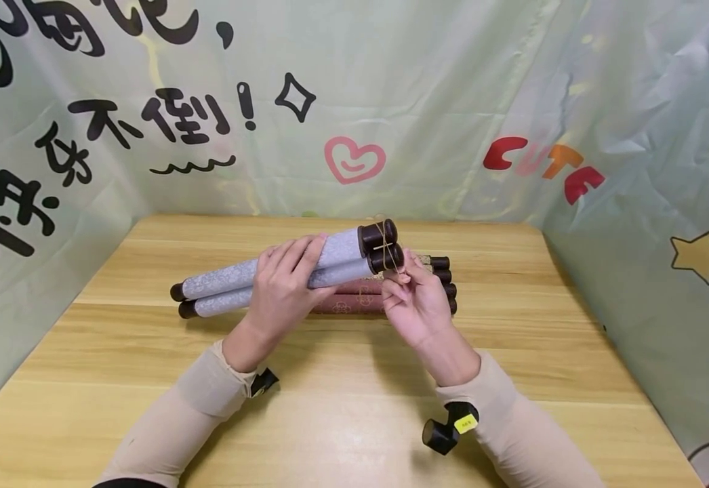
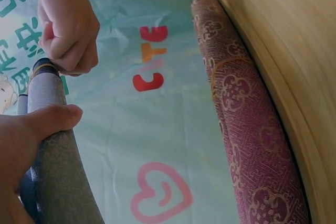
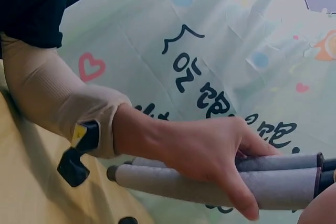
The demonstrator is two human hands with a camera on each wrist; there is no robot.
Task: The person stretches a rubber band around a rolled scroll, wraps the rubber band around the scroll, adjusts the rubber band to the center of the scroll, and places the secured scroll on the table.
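Observation:
Two grey-blue patterned scrolls (image 1: pixel 220 278) with dark knobs are held up side by side above the table, tilted with their right ends higher. My left hand (image 1: pixel 284 285) grips both around the middle, its thumb across the near scroll (image 2: pixel 68 177) in the left wrist view. A thin tan rubber band (image 1: pixel 385 247) crosses the dark knobs at their right end. The fingers of my right hand (image 1: pixel 420 308) pinch this band at the lower knob and draw part of it out. Behind and below lie several rolled scrolls, among them a dark red patterned scroll (image 1: pixel 360 306), partly hidden by my hands.
The scrolls lie on a light wooden table (image 1: pixel 330 420). A pale green printed curtain (image 1: pixel 440 88) rises behind the table and along both sides. A rubber band (image 2: pixel 223 66) also circles the red scroll in the left wrist view.

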